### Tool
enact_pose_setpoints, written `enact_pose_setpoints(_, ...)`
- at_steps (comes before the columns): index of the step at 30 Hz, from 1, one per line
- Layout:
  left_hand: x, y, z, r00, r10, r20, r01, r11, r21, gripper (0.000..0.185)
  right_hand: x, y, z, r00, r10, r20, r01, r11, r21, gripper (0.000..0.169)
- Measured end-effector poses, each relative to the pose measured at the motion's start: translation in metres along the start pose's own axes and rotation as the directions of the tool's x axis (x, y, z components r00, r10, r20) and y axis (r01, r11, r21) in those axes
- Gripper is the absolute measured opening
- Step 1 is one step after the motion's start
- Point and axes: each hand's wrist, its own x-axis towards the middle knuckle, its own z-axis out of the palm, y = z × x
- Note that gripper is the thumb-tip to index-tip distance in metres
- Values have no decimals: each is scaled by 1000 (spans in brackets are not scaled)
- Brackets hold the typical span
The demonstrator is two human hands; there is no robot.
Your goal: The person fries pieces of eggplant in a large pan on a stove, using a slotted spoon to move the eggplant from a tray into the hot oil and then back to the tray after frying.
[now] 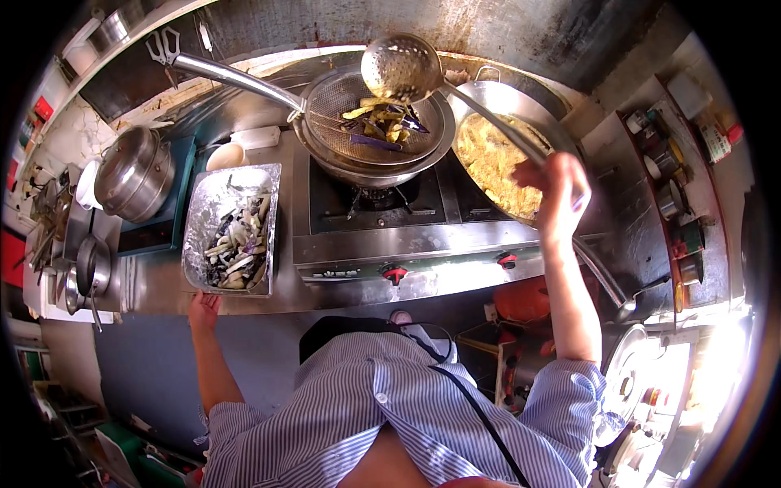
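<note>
My right hand (561,192) grips the handle of a perforated metal skimmer (401,67), whose bowl is over a long-handled mesh strainer (323,119). Fried strips with purple skin (384,125) lie in the strainer, which rests on a metal bowl (366,177) on the stove. To the right, a wok (509,97) holds bubbling yellow oil (497,165). My left hand (206,305) is at the near edge of a rectangular metal tray (198,244) of flour-dusted eggplant-like strips (241,250); whether its fingers grip the rim cannot be told.
A two-burner gas stove (421,241) with red knobs stands ahead. A lidded steel pot (135,174) and a small pale bowl (226,157) are at the left. Small pans (93,265) sit farther left. Shelves with containers (671,198) line the right. The strainer handle (232,76) extends left.
</note>
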Motion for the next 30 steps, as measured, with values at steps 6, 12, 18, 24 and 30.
enact_pose_setpoints(6,-4,-1,8,1000,23,7,-23,999,25,20,24,32,-76,804,549,-230,-328,731,598,17)
enact_pose_setpoints(12,4,-4,0,999,22,45,-23,1000,19,19,29,49,-133,853,162,-497,-185,983,4,21)
enact_pose_setpoints(18,5,-1,-7,999,-4,51,3,1000,10,20,11,72,-150,945,-51,-322,-195,705,-682,22)
enact_pose_setpoints(24,4,3,-3,999,-30,-11,30,1000,5,18,12,102,-148,855,266,-446,-382,904,-194,25)
enact_pose_setpoints(30,-1,3,0,1000,-13,27,12,1000,9,18,8,101,-136,704,591,-393,-542,805,241,22)
